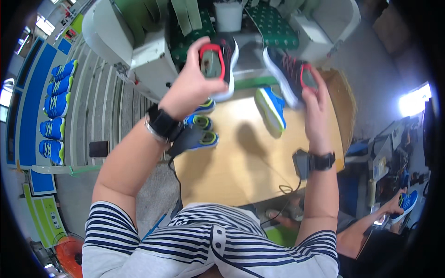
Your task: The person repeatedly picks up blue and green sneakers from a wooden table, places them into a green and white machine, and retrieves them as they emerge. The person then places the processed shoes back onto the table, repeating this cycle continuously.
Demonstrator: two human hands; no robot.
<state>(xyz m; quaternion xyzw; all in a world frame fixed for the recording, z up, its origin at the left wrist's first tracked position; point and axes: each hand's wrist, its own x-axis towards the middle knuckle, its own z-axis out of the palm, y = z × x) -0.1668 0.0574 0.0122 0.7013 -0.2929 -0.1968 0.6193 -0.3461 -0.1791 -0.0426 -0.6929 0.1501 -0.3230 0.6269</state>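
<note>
My left hand (pixel 192 85) is closed round the heel end of a black sneaker (pixel 228 48) with a red collar and white sole. A similar black sneaker (pixel 283 69) is gripped at its heel by my right hand (pixel 316 104). Both are held up above the far part of a light wooden table (pixel 222 176). Between and below them, a blue sneaker (pixel 273 109) with a yellow-green trim lies tilted on the tabletop. More blue sneakers (pixel 204 139) sit at the table's left edge, partly hidden by my left wrist and forearm.
A machine with pale housings (pixel 153 58) and green dotted pads (pixel 273 28) stands beyond the table. Blue sneakers line a rack (pixel 67 111) at left, near a slatted conveyor (pixel 104 88). Cardboard (pixel 340 97) borders the table's right side. Another person's hand (pixel 394 204) holds a blue sneaker at lower right.
</note>
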